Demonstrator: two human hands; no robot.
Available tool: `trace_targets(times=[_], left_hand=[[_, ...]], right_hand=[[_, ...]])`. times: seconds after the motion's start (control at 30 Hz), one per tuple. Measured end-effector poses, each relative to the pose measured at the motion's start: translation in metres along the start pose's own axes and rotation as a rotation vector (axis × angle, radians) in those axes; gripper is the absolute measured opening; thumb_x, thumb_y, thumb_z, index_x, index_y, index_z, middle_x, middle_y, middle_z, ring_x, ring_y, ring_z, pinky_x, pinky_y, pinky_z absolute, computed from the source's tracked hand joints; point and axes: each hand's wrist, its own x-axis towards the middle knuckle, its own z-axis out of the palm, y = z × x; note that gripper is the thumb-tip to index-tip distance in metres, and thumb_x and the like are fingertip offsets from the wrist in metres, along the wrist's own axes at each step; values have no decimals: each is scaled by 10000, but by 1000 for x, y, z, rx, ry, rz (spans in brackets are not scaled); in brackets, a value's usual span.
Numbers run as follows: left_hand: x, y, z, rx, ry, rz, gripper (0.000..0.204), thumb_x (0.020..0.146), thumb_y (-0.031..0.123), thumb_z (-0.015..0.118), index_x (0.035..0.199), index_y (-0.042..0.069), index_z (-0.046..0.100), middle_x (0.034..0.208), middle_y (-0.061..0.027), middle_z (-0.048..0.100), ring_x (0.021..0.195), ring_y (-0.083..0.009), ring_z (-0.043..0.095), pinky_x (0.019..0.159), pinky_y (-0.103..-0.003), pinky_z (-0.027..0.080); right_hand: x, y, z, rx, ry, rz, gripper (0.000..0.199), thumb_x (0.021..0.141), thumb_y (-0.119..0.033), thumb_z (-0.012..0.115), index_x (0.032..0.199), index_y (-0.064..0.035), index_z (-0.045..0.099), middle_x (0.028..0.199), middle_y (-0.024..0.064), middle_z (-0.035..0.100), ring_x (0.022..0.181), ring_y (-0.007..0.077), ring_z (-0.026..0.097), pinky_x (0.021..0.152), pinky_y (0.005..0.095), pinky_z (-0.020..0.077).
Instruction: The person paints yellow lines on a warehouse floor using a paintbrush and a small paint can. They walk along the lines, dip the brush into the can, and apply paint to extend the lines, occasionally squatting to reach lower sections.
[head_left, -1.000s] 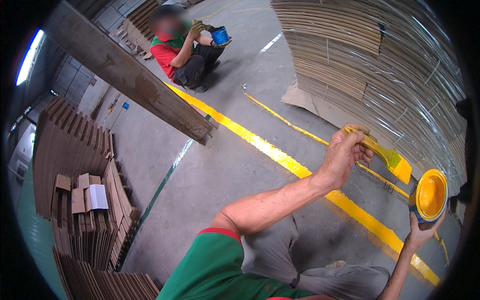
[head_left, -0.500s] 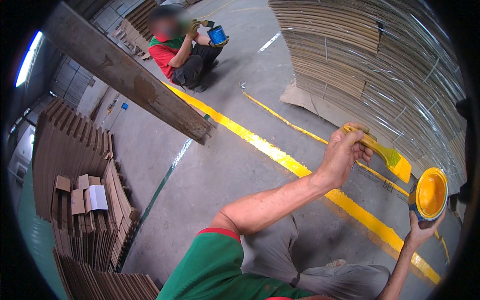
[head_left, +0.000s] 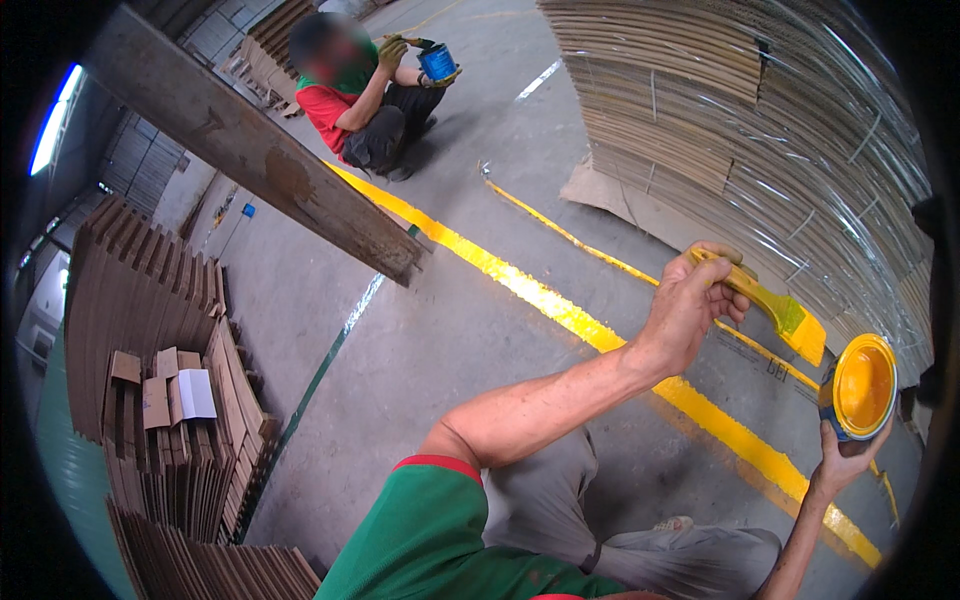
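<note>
My left hand (head_left: 685,315) is closed around the handle of a flat paintbrush (head_left: 790,318). Yellow paint coats its bristles, which point down and right beside the upper left rim of a paint can (head_left: 829,402). That can is blue outside, with yellow paint inside and on its rim, and its mouth is tilted toward me. From below, my right hand (head_left: 850,462) grips the can, thumb along its near left side. Beneath my left forearm a broad wet yellow line (head_left: 540,300) crosses the grey concrete floor diagonally.
A co-worker (head_left: 350,110) squats at the far end of the line with a blue can (head_left: 437,62) and a brush. A rusty steel column (head_left: 260,150) slants at left. Cardboard stacks stand left (head_left: 150,300) and right (head_left: 680,110). A thin yellow strip (head_left: 560,228) runs beside the line.
My brush has shifted slightly down and right, closer to the can's rim. The co-worker's brush has come down onto their can, and their head has moved a little.
</note>
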Motion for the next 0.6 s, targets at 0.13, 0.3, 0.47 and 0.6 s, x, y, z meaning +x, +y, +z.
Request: trace_targets(times=[0.13,0.3,0.47,0.6], left_hand=[[0,0,0,1,-3,1,151,1047,144,501,1134,36,563,985,-110,690,808,-178,670,716,-328,545],[1,-1,-1,5,-9,11,154,1046,146,499,1134,40,566,986,-110,695,806,-179,672,713,-329,546],[2,-3,-3,2,-15,19,157,1043,141,499,1139,37,567,990,-113,697,800,-181,675,711,-332,548],[3,-4,-4,1,-2,12,168,1045,150,510,1160,39,561,999,-116,698,802,-190,679,723,-342,557]], right_hand=[[0,0,0,-2,0,6,987,749,-68,864,1573,-3,325,1526,156,445,1421,282,445,1209,405,314],[-1,0,0,-8,8,8,975,746,-67,854,1567,1,332,1521,153,448,1413,273,448,1210,402,309],[0,0,0,-15,18,17,986,741,-90,868,1566,-2,334,1522,145,448,1412,269,448,1212,401,303],[0,0,2,-3,0,-14,979,762,-123,876,1568,-13,333,1524,139,449,1411,273,451,1217,402,297]])
